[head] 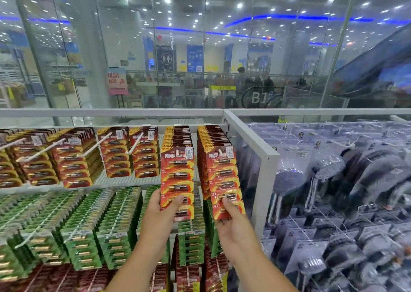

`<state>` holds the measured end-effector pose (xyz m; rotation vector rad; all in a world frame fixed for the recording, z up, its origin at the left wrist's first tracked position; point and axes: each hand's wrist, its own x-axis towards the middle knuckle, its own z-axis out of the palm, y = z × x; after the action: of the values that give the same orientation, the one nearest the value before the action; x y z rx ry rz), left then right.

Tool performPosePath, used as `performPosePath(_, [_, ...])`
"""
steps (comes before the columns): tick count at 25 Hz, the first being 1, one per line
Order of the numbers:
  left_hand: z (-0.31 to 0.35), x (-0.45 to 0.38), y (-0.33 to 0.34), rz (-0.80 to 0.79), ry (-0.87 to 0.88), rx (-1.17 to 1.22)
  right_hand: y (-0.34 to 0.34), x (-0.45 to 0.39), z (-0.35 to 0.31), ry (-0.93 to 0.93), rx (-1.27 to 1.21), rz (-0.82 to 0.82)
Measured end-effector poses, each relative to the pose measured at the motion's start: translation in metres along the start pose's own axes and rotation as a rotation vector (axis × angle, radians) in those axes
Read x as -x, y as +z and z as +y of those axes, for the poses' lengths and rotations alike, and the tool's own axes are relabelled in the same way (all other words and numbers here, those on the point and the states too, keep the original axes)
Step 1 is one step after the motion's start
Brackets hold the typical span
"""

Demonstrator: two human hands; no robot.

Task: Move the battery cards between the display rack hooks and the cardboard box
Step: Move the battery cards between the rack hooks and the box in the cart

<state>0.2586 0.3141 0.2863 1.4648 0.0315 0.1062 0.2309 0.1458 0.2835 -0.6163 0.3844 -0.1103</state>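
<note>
Hands met two neighbouring stacks of red battery cards on the top row of the display rack (249, 133). Our left hand (163, 207) gripped the lower end of the left stack (177, 180), thumb curled over the front card near its bottom edge, fingers hidden behind. At three o'clock from it, our right hand (231, 222) pinched the bottom of the right stack (224, 176), thumb pressed on the front card, fingers curled beneath. Both stacks hung from hooks; the hook tips themselves were covered by cards. A narrow gap of open shelf separated the two stacks. The right stack's outer edge sat just beside the white frame post, so room at three o'clock was tight. At nine o'clock, shorter red stacks (131, 151) left long bare hook rods (104, 139) jutting toward us. At six o'clock, green cards (93, 225) crowded the lower row, close under both wrists. Bagged shower heads (329, 171) filled the bay beyond the post.
</note>
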Motion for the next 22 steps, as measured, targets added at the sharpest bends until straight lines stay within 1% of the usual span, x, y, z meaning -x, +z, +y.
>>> performPosePath(5, [-0.006,-0.028,0.003,0.032,-0.029,-0.082,0.016,-0.024,0.005,0.005,0.018,0.046])
performPosePath(9, [-0.016,-0.045,-0.003,0.019,-0.051,-0.150,0.017,-0.049,0.012,-0.057,0.064,0.070])
performPosePath(12, [-0.023,-0.052,-0.011,-0.001,-0.048,-0.200,0.011,-0.058,0.018,-0.105,0.203,0.066])
performPosePath(15, [-0.033,-0.052,-0.019,-0.022,-0.069,-0.272,0.001,-0.053,0.023,-0.112,0.364,0.062])
performPosePath(18, [-0.042,-0.039,-0.025,-0.026,-0.099,-0.310,-0.014,-0.030,0.025,-0.133,0.531,0.050])
performPosePath(22, [-0.050,-0.013,-0.026,-0.088,-0.048,-0.367,-0.047,0.011,0.020,-0.140,0.734,0.053])
